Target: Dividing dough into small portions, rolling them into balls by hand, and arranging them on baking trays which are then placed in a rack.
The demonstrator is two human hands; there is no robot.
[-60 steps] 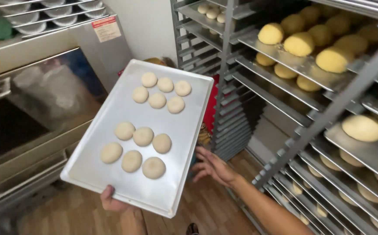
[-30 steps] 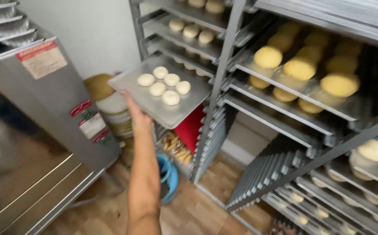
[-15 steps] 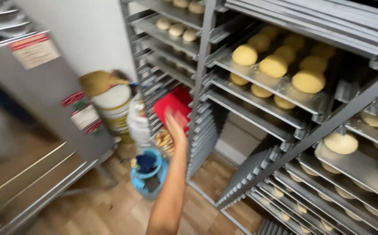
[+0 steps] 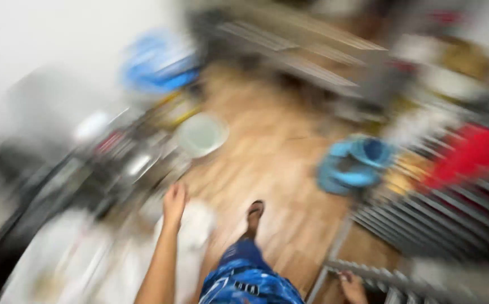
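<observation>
The view is heavily blurred and points down at a wooden floor (image 4: pixel 267 163). My left hand (image 4: pixel 174 204) reaches forward and down at the lower left, over a white shape (image 4: pixel 196 225) that I cannot identify. Its fingers are too smeared to read. My right hand (image 4: pixel 352 286) shows at the bottom edge, against a grey rail of the metal rack (image 4: pixel 424 225); whether it grips the rail is unclear. My leg in blue patterned shorts (image 4: pixel 247 278) and one foot (image 4: pixel 254 211) are between the hands.
A blue object (image 4: pixel 354 163) lies on the floor beside the rack, with something red (image 4: pixel 469 155) behind it. A pale round bucket (image 4: pixel 201 134) stands mid-floor. Cluttered dark shelving (image 4: pixel 103 163) fills the left, and another blue shape (image 4: pixel 157 62) sits at the top.
The tray of dough balls has left my left hand, which pulled back from the rack. The camera swung sharply down from the rack to the floor, blurring everything.
</observation>
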